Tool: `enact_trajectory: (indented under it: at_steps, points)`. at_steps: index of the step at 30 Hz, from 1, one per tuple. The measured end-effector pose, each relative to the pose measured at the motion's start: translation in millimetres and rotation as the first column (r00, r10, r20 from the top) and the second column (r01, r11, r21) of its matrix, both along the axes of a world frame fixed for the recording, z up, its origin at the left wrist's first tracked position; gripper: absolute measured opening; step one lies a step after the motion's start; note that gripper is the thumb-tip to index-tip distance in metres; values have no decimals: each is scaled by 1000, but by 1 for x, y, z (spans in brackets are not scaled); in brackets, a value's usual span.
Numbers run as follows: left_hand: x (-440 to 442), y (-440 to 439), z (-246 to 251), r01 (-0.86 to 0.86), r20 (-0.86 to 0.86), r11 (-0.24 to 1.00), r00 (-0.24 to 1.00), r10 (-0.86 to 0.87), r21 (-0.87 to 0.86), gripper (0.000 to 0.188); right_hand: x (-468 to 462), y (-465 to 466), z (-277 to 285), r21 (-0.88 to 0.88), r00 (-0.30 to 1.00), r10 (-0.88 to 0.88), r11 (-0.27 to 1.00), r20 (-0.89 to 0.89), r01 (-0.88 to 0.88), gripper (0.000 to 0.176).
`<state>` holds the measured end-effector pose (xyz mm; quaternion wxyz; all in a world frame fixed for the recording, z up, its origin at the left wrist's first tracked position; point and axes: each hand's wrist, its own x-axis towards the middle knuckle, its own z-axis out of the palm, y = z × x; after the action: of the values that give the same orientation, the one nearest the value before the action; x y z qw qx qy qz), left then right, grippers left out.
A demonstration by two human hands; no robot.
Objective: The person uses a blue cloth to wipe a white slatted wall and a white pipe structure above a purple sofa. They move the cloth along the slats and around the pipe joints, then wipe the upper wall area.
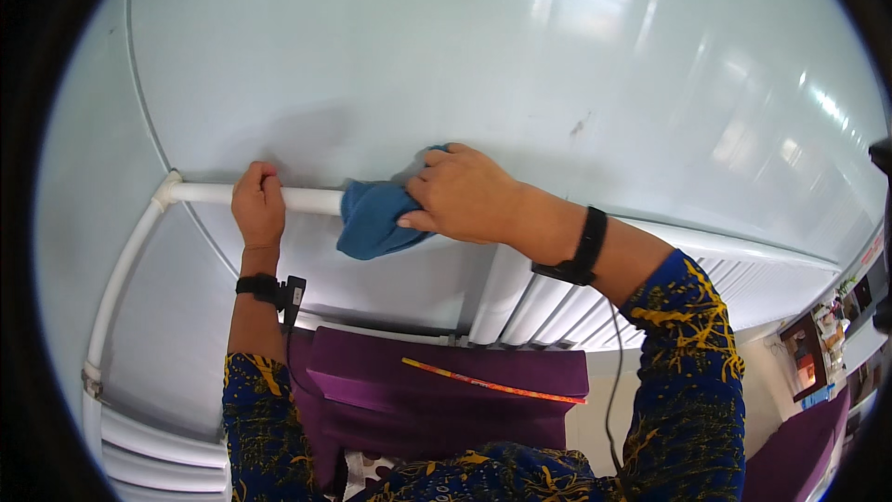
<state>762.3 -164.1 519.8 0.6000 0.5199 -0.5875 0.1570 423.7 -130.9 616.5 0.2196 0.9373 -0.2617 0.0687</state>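
Note:
A white pipe (312, 201) runs sideways along the pale wall panel (390, 70). My left hand (258, 206) is closed over the pipe near its left end; its fingers curl over the top. To the right of it, my right hand (463, 195) grips a blue cloth (380, 219). The cloth is draped around the pipe, and its lower corner hangs below it. The cloth and hand hide the pipe's right-hand stretch. Both wrists wear black straps.
At the left a pipe joint (167, 189) meets a descending pipe (118, 286). White radiators stand at the right (557, 307) and lower left (164, 439). Below my hands is a purple sofa (446, 418) with a thin red-and-yellow stick (488, 385). A black cable (609, 397) hangs from my right wrist.

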Motion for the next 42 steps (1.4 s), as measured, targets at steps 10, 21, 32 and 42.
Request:
enact_trajectory:
  at_steps: [10, 21, 32, 42]
  points:
    - [3, -3, -3, 27, -4, 998, 1000, -27, -50, 12, -198, 55, 10, -319, 941, -171, 910, 292, 265, 27]
    - [1, -4, -5, -26, 27, 984, 999, 31, -176, 13, -171, 35, 34, -487, 748, -172, 661, 641, 570, 39]
    - [6, -3, -9, 5, 111, 996, 994, 5, -86, 15, -193, 4, 69, -582, 944, 48, 797, 326, 160, 23]
    - [6, -13, -16, -1, 120, 967, 992, 33, -256, 15, -383, 57, 41, -254, 336, -162, 386, 928, 887, 24]
